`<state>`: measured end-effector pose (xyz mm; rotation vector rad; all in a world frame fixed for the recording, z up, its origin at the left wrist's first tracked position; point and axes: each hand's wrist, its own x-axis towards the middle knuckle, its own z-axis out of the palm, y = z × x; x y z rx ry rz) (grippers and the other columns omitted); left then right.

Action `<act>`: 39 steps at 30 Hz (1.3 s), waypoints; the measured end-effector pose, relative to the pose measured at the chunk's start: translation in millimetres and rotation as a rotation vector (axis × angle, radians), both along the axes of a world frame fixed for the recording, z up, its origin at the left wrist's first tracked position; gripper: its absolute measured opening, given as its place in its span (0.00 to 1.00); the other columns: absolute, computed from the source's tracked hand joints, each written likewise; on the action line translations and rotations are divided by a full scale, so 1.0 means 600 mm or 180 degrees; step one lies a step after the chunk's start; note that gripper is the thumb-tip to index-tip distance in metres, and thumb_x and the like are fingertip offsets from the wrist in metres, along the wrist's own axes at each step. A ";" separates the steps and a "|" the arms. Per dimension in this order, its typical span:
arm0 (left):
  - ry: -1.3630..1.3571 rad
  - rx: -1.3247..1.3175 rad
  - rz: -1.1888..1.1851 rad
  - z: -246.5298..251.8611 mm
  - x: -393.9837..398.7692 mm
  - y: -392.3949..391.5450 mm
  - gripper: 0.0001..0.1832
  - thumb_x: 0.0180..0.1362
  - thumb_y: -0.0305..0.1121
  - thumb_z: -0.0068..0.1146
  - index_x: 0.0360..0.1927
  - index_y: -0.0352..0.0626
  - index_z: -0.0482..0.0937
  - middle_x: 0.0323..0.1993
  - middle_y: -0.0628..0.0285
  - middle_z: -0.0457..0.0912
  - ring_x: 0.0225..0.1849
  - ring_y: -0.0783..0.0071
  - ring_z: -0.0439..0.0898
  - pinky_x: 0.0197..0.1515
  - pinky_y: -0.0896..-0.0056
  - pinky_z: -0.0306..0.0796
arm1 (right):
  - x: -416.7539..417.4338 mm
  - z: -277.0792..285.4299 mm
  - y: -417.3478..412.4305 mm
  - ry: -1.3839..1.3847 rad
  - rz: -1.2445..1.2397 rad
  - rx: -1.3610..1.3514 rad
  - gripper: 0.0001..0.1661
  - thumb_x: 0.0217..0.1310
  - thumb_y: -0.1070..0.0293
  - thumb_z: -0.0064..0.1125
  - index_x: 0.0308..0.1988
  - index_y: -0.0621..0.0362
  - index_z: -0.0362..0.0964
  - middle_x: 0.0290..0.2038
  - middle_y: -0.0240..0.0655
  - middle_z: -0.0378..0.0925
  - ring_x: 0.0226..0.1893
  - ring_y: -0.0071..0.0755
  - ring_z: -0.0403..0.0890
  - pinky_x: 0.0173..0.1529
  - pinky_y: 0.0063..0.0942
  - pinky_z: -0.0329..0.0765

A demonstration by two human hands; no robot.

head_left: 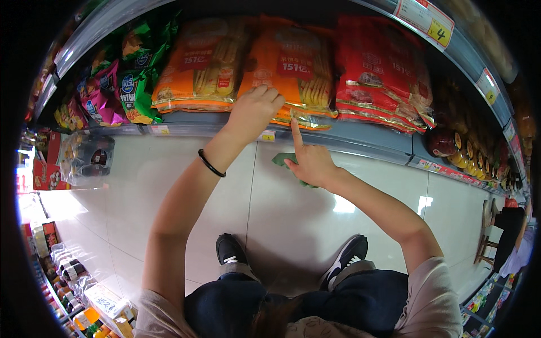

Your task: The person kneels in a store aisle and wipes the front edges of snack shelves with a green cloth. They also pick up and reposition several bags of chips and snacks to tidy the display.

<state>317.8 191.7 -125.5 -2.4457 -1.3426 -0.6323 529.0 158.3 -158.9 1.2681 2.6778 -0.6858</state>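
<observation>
My left hand (256,110), below a wrist with a black bangle (211,164), rests with bent fingers on the front edge of an orange bag of rice crackers (291,63). Whether those fingers grip the plastic or only press on it, I cannot tell. My right hand (315,164) has its index finger stretched out to the front seam of the same stack. A green cloth (282,159) is held in its other fingers and hangs partly behind the hand. Another orange bag (205,63) lies to the left, and red bags (380,72) are stacked to the right.
The bags lie on a grey metal shelf (367,133) with price tags on its lip. Green and purple chip bags (137,91) stand at the left, jars (458,154) at the right. An upper shelf edge (380,12) overhangs. A person (513,249) sits far right.
</observation>
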 end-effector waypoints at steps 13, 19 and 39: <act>0.0163 -0.0196 0.0453 -0.006 0.014 -0.054 0.21 0.50 0.29 0.63 0.50 0.43 0.80 0.42 0.60 0.78 0.47 0.63 0.77 0.44 0.63 0.76 | 0.064 0.042 -0.003 0.1040 -0.1117 0.0348 0.32 0.70 0.49 0.54 0.57 0.68 0.65 0.16 0.44 0.76 0.20 0.56 0.81 0.28 0.48 0.76; 0.0466 0.0031 0.0057 -0.020 0.045 -0.045 0.33 0.54 0.34 0.64 0.66 0.51 0.72 0.64 0.56 0.72 0.68 0.58 0.68 0.68 0.49 0.64 | 0.109 0.023 0.028 0.1534 -0.2047 -0.0332 0.41 0.66 0.44 0.58 0.61 0.71 0.64 0.34 0.56 0.82 0.38 0.53 0.85 0.45 0.41 0.78; -0.1465 -0.1059 -0.0387 0.000 0.126 -0.040 0.16 0.63 0.25 0.57 0.54 0.38 0.80 0.51 0.52 0.82 0.52 0.54 0.80 0.52 0.61 0.76 | 0.435 0.059 0.103 0.1292 -0.3573 -0.0281 0.26 0.58 0.54 0.67 0.48 0.64 0.81 0.38 0.39 0.86 0.39 0.28 0.83 0.45 0.27 0.78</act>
